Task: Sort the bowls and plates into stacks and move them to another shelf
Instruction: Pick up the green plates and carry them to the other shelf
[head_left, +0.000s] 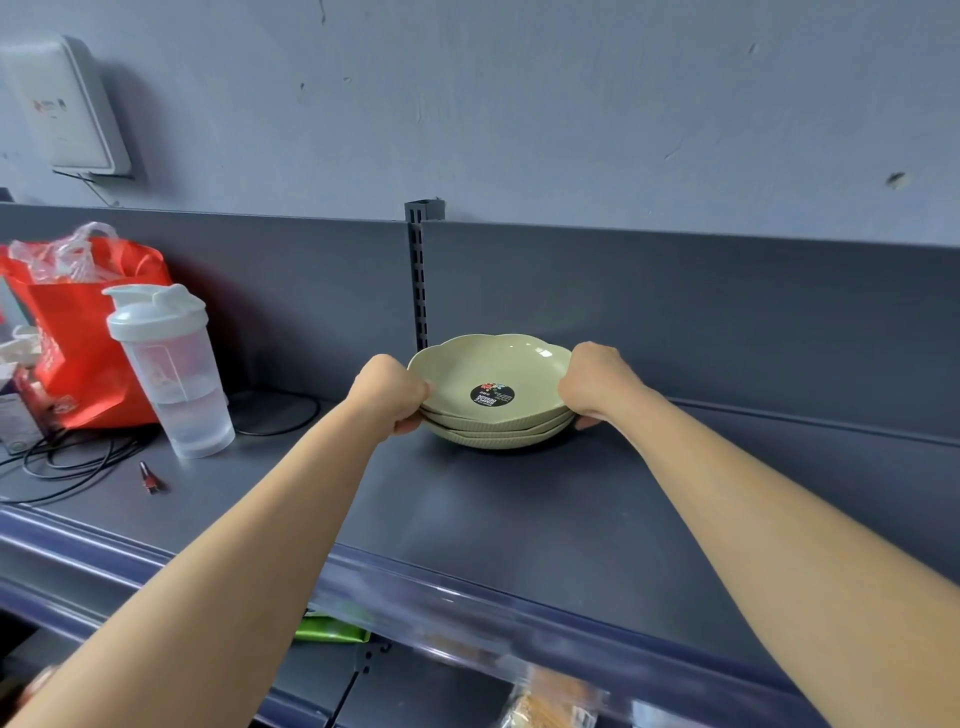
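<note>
The stack of plates (493, 397) is gripped at opposite rims by the left hand (390, 391) and right hand (598, 384), fingers (408, 426) curled round it; it is best kept level over the shelf (467, 519).

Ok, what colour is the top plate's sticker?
The sticker is black with small coloured flowers; head view.

Both bare forearms reach forward and angle slightly inward, sleeveless as far as the view shows. The left hand (392, 391) is curled almost into a fist, knuckles up, gripping the left rim of the stack of pale green, glossy, scalloped plates (498, 430). The right hand (597, 385) mirrors it on the right rim (one digit tip shows beneath the lowest plate on each side), wrists nearly level.
</note>
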